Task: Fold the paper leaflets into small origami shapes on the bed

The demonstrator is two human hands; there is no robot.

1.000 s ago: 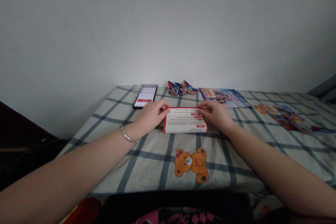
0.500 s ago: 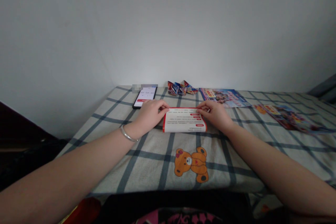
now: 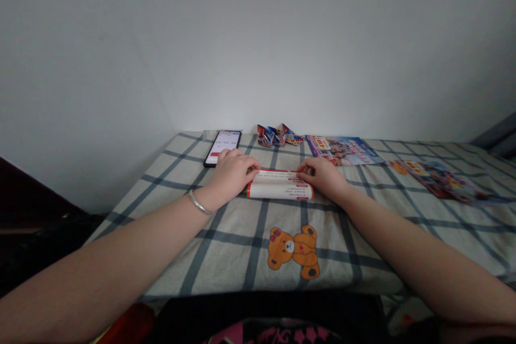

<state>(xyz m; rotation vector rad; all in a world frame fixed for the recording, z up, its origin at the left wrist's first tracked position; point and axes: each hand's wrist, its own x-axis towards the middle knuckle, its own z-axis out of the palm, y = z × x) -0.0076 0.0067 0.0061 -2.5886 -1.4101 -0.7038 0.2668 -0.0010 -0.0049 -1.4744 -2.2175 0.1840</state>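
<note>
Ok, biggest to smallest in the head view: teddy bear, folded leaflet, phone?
1. The teddy bear print and the folded leaflet look about alike; the bear is nearer the camera, so unsure.
2. The phone looks smallest.

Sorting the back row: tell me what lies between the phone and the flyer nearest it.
Head view: small folded colourful papers sit between the phone and the flyer. The leaflet held by the left hand and right hand lies nearer.

2 bare forearms show, uncovered along their whole visible length. Just behind the left hand, the wrist wears 1 thin, plain silver bangle. At the bottom edge is black clothing with a pink print lower down.
</note>
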